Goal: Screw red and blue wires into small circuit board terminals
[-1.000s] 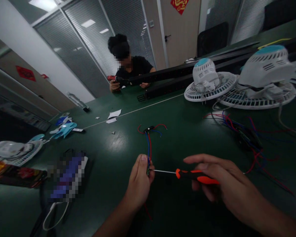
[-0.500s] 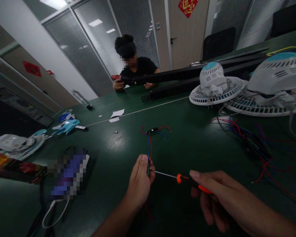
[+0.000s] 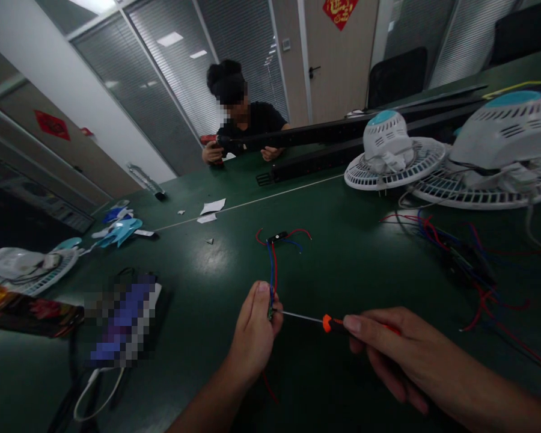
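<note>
Between the thumb and fingers of my left hand (image 3: 255, 328) is a small green circuit board (image 3: 271, 313), mostly hidden by the fingers. Red and blue wires (image 3: 273, 267) run from it to a small black module (image 3: 278, 237) lying on the table. My right hand (image 3: 399, 346) grips a screwdriver (image 3: 336, 323) by its orange and black handle. The thin metal shaft points left, and its tip meets the board's edge at my left fingertips. Exactly what the tip touches is too small to tell. A red wire (image 3: 270, 388) hangs below my left hand.
White fan housings (image 3: 392, 159) stand at the right, with a bundle of red and blue wires (image 3: 437, 237) before them. Paper scraps (image 3: 213, 206) lie mid-table. A can (image 3: 31, 314) is at the left. Across the green table (image 3: 198, 361), a person (image 3: 247, 117) holds a power tool against a long black bar.
The fingers of my right hand have shifted on the screwdriver's handle, the lower ones moving down and right. My left hand and the board stay nearly in place. The view has tilted slightly.
</note>
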`<state>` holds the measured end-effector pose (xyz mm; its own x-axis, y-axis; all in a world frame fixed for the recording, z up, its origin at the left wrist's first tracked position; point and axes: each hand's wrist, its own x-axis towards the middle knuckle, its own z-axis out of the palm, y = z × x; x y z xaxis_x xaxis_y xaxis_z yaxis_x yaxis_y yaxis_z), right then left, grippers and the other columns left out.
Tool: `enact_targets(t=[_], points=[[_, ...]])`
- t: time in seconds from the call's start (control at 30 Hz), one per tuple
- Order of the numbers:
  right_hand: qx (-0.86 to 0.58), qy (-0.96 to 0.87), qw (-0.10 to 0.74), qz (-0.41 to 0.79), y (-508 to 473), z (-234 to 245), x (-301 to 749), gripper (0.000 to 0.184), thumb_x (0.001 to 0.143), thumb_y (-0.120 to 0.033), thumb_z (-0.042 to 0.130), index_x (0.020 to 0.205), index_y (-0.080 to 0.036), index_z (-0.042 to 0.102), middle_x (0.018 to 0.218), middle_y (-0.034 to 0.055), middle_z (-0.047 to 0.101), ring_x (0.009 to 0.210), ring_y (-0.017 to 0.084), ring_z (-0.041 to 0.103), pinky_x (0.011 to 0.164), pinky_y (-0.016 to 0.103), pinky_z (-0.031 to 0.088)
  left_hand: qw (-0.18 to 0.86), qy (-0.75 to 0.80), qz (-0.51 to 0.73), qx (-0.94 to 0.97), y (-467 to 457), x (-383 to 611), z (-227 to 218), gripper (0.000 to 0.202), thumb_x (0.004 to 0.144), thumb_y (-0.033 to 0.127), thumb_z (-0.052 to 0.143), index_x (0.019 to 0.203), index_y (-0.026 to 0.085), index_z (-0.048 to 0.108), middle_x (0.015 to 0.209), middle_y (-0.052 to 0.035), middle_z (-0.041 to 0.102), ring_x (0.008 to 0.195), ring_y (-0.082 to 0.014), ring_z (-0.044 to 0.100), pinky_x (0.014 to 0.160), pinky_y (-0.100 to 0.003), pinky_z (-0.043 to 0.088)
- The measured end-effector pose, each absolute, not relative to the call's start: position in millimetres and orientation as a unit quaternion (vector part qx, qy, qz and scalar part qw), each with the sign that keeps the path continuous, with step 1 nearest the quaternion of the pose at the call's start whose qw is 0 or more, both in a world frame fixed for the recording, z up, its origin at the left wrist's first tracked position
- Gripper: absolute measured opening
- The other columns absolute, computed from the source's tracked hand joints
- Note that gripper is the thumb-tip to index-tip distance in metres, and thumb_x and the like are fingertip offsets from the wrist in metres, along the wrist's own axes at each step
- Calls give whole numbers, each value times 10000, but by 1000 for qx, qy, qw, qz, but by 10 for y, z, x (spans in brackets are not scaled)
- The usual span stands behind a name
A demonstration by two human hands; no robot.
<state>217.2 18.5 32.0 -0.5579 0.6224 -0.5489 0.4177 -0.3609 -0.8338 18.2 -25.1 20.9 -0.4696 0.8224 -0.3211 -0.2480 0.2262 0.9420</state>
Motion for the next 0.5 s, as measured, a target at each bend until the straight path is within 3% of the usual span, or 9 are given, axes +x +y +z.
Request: enact_targets(t=[0.5], points=[[-455, -577, 72, 674, 191, 296, 2185, 429, 911, -538, 421, 711, -192, 577, 385, -95, 423, 279, 35, 300, 298, 139, 231, 476, 620, 575, 240, -258, 161, 191, 397, 784, 568, 603, 772, 179, 526, 537, 82, 454, 370, -31, 314, 366, -166, 247]])
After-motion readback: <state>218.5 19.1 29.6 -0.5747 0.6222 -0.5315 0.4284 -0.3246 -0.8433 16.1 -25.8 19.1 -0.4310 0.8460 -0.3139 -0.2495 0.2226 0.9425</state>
